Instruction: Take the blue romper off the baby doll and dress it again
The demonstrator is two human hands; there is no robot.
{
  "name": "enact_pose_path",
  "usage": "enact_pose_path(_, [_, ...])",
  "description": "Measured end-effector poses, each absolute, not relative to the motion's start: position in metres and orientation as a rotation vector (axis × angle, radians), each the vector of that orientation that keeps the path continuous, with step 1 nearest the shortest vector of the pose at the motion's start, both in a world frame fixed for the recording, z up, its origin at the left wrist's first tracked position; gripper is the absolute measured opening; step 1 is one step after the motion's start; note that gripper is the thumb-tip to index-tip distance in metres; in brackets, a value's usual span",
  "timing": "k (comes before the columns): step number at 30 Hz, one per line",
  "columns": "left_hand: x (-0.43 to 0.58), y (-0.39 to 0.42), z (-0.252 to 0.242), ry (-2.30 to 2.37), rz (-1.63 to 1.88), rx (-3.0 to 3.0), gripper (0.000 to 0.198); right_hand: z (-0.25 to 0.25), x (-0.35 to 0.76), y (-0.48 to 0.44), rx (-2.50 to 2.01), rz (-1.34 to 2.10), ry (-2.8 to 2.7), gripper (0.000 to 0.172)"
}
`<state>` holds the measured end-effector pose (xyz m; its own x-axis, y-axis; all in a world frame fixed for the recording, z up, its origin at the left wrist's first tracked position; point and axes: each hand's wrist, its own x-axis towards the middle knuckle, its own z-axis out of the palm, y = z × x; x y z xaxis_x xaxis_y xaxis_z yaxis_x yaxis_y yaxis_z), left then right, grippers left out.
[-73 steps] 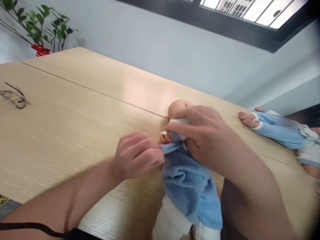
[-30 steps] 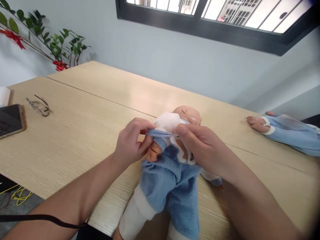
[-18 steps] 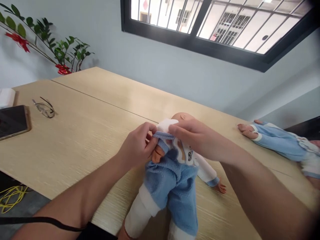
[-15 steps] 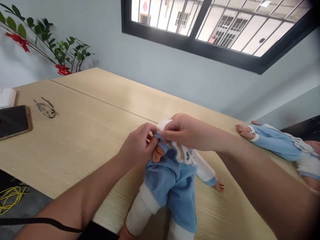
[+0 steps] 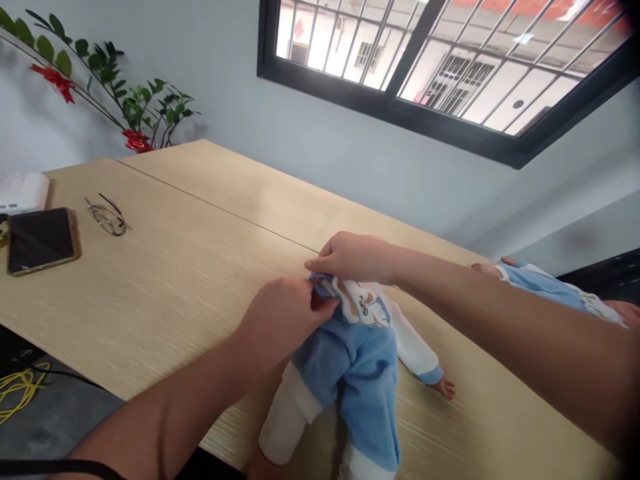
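A doll (image 5: 367, 373) in a white top and blue trousers with white cuffs lies on its back on the table, its legs toward me. A cartoon animal patch shows on its front. My left hand (image 5: 285, 317) is closed at one side of the doll, fingers pinching the blue cuff of its sleeve (image 5: 325, 285). From above, my right hand (image 5: 353, 257) pinches the same blue cloth between thumb and fingers. The doll's hand on this side and its head are hidden behind my hands. Its other arm (image 5: 417, 347) stretches out to the right on the tabletop.
A second doll (image 5: 545, 283) in similar clothes lies at the right, partly behind my forearm. On the table's (image 5: 165, 267) left are a phone (image 5: 43, 240), glasses (image 5: 107, 217) and a white box-like object (image 5: 25, 192). Yellow cable (image 5: 23, 393) lies on the floor. A barred window is behind.
My left hand has turned and now covers the doll's small hand, which showed before. My right hand has shifted slightly left, still at the cuff. The view has moved a little.
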<state>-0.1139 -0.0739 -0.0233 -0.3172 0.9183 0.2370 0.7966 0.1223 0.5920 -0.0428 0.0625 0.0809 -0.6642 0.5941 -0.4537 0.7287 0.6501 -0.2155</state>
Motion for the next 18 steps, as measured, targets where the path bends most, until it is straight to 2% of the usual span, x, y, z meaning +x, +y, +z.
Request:
enact_pose_path(3, [-0.116,-0.076,-0.022,2.224,1.006,1.714,0.045,0.089,-0.057,0.061,1.056,-0.638,2.480,0.039])
enact_pose_path(8, [-0.125,-0.084,-0.008,2.065,1.028,1.736,0.046,0.078,-0.055,0.085,1.339,-0.901,2.398,0.033])
enact_pose_path(14, [-0.167,-0.098,0.008,1.780,0.838,1.672,0.040,0.065,-0.018,0.131,1.591,-1.133,2.220,0.043])
enact_pose_path(18, [-0.194,-0.101,0.008,1.634,0.804,1.573,0.037,0.067,0.005,0.131,1.491,-1.237,2.268,0.032])
